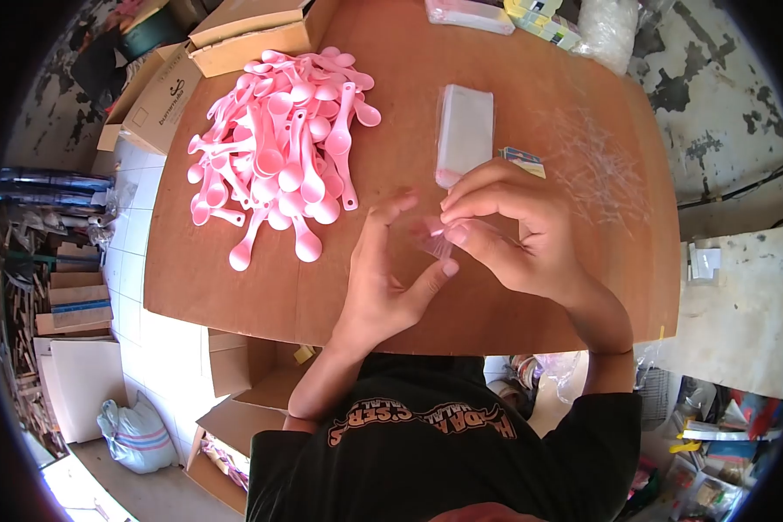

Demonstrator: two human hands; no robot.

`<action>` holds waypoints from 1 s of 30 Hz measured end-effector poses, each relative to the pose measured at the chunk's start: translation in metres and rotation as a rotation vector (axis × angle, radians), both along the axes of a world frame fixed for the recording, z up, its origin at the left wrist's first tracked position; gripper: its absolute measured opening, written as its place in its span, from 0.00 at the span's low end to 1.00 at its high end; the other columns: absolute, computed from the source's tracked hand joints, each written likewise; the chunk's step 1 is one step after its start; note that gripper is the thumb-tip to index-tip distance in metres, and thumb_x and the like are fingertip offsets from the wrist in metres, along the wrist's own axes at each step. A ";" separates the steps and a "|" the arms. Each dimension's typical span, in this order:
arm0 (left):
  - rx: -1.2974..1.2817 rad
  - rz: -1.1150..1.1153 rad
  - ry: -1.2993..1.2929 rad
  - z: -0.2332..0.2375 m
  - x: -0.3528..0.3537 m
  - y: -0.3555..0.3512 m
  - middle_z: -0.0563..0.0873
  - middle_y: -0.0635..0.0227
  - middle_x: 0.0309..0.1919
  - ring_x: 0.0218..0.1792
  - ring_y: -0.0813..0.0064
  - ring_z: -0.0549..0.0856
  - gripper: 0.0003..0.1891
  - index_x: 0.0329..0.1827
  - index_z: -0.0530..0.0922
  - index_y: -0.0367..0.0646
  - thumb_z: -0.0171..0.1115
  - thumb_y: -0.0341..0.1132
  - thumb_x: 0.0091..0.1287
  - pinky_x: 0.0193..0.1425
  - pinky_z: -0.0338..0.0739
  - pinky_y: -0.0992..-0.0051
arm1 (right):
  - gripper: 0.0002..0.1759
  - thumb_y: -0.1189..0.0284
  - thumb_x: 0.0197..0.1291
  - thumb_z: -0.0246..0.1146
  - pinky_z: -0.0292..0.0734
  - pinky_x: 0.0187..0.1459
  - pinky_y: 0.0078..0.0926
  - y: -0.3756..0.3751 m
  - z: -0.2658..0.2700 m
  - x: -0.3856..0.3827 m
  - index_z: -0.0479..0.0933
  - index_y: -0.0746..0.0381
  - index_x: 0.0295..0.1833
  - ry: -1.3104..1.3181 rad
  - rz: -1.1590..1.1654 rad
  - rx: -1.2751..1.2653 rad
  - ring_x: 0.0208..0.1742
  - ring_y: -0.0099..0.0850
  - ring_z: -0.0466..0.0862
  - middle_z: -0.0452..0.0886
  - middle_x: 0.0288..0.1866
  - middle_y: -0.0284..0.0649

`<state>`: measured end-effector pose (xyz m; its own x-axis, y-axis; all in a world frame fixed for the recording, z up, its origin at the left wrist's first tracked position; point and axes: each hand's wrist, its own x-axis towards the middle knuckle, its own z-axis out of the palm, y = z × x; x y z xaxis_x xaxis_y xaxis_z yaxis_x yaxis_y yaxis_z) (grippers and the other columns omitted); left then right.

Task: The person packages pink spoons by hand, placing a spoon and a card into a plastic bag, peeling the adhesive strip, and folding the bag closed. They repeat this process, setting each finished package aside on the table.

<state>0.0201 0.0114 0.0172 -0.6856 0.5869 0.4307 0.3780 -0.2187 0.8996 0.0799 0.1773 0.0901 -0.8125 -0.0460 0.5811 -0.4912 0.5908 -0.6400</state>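
On the left of the brown table (409,309), the heap of pink spoons (278,143) lies beyond and to the left of the left hand (376,283); the handles point in many directions, so the heap as a whole shows no single long axis. The left hand is the nearer one to it, and the closest spoons lie a little apart from its fingers. That hand is open in a loose curve, palm turned inward, thumb and fingers parted, with none of the spoons in its grasp. Between the hands is a small piece of clear film (437,245), slanting from the right hand's fingertips down toward the left thumb; whether the left thumb touches it, I cannot tell, and its full shape is hard to make out. The right hand (524,228) has thumb and fingertips closed in a pinch on the film's upper edge, so it is the one that holds it. The stack of clear sleeves (466,130) lies just beyond the right hand's fingers, its long axis running away from the person. A small printed card (524,160) lies partly hidden behind the same hand, and farther right, on the table, are scattered thin clear strips (596,165), nearer to the right hand.
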 end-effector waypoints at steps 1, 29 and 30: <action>-0.045 0.005 0.036 0.006 -0.001 -0.002 0.74 0.55 0.59 0.61 0.65 0.75 0.30 0.60 0.67 0.38 0.71 0.26 0.55 0.64 0.70 0.64 | 0.05 0.79 0.54 0.67 0.76 0.36 0.23 -0.002 0.002 0.000 0.81 0.67 0.37 -0.013 0.011 -0.052 0.35 0.29 0.82 0.83 0.34 0.41; 0.127 -0.019 -0.555 -0.019 -0.008 -0.003 0.86 0.64 0.39 0.40 0.81 0.83 0.11 0.49 0.79 0.31 0.55 0.30 0.72 0.46 0.78 0.80 | 0.08 0.76 0.64 0.61 0.77 0.39 0.15 -0.012 -0.063 0.010 0.80 0.71 0.44 -0.505 -0.155 -0.658 0.38 0.18 0.81 0.84 0.38 0.36; 0.129 -0.017 -0.559 -0.018 -0.009 -0.003 0.86 0.64 0.39 0.40 0.81 0.83 0.11 0.49 0.79 0.31 0.55 0.30 0.72 0.46 0.78 0.80 | 0.08 0.77 0.64 0.61 0.78 0.40 0.15 -0.012 -0.063 0.011 0.80 0.71 0.44 -0.480 -0.175 -0.660 0.39 0.19 0.82 0.84 0.39 0.37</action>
